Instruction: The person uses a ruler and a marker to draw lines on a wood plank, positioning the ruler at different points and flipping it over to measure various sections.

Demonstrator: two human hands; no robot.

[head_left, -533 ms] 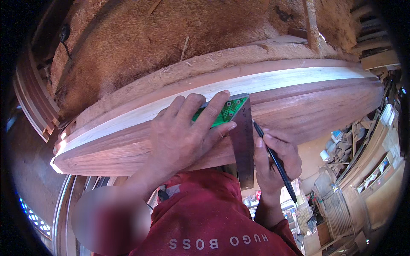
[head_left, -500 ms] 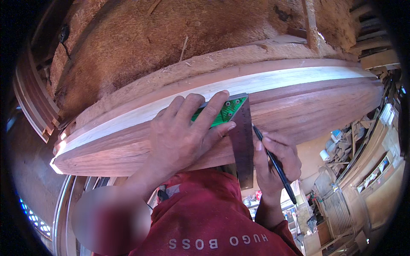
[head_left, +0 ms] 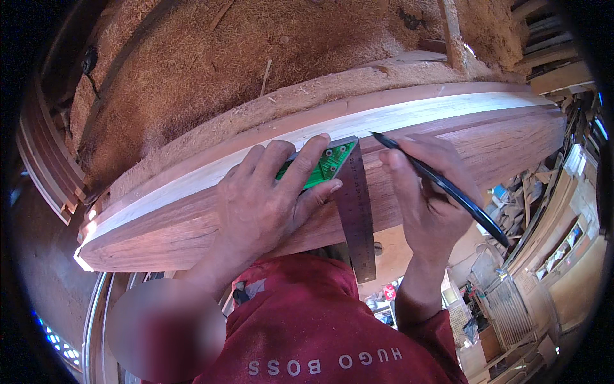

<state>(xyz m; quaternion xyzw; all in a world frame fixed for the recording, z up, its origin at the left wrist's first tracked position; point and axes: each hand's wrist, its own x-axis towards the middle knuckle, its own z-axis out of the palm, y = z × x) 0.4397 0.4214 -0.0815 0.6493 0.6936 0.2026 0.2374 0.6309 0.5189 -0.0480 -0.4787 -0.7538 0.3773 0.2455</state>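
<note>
A long reddish-brown board (head_left: 173,230) runs across in front of me. My left hand (head_left: 259,195) grips the green handle of a try square (head_left: 336,160), fingers over the handle and thumb on its near side. The handle rests near the board's far edge, and the dark marked blade (head_left: 359,217) lies across the board, reaching past its near edge. Just right of the blade, my right hand (head_left: 441,198) pinches a black pen (head_left: 464,200). The tip points at the far edge beside the square's corner; whether it touches the wood I cannot tell.
Beyond the board lie a pale wooden strip (head_left: 403,115) and a heap of wood shavings (head_left: 211,83). Stacked brown boards (head_left: 48,147) stand at the left. Wood offcuts (head_left: 531,198) and more timber are piled at the right.
My right hand has moved away from me and right, bringing the pen tip from the middle of the blade to the board's far edge. My left hand still grips the square; the view has shifted slightly.
</note>
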